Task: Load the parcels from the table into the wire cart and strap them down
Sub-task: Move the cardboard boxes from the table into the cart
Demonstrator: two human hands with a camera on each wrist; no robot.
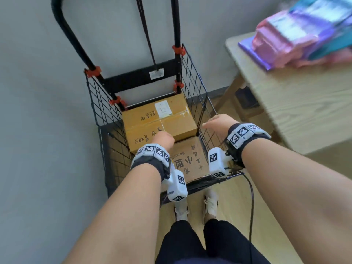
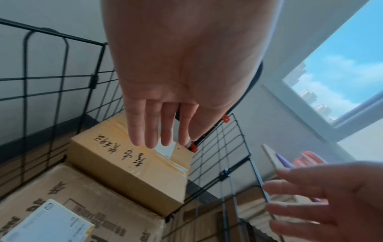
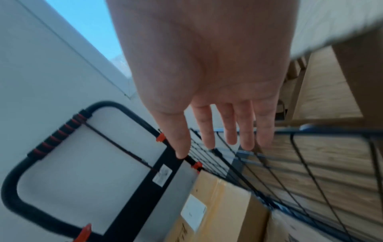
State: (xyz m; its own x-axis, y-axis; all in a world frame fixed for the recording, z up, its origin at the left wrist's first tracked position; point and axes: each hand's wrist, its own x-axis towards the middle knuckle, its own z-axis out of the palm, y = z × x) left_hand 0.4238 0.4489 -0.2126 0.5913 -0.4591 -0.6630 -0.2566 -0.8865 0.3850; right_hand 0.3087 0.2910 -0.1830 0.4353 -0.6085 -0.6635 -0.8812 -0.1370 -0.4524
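Your left hand (image 1: 162, 139) hovers over the wire cart (image 1: 192, 77), fingers (image 2: 152, 124) straight and close together, holding nothing — in the left wrist view the fingertips hang just above the smaller yellow-brown box (image 1: 159, 121), apart from it. Your right hand (image 1: 218, 124) is out to the right, above the cart's right-hand mesh wall, fingers (image 3: 229, 124) spread and relaxed, also empty; in the right wrist view the fingertips show against the wire grid, but whether they touch it you cannot tell.

Directly beneath your left hand sit two cardboard parcels inside the cart. The smaller box, taped along its seam, with a white label and handwritten characters on top, lies at the far end against the cart's black frame. It rests on a larger brown carton (image 1: 190, 161) with printed characters, whose near part shows between your two wrists. In the left wrist view a white flat package (image 2: 46, 224) lies on the carton below your left wrist.

Beyond your hands the black handle (image 1: 62, 23) rises with orange clips on its uprights, and a dark strap (image 1: 146, 35) hangs from it down to the cross bar.

Well to the right of your right hand, a pale wooden table (image 1: 304, 103) carries a blurred stack of soft parcels (image 1: 297, 35) in pink, purple and teal wrapping. Below your forearms, your white shoes stand on the wood floor just behind the cart.
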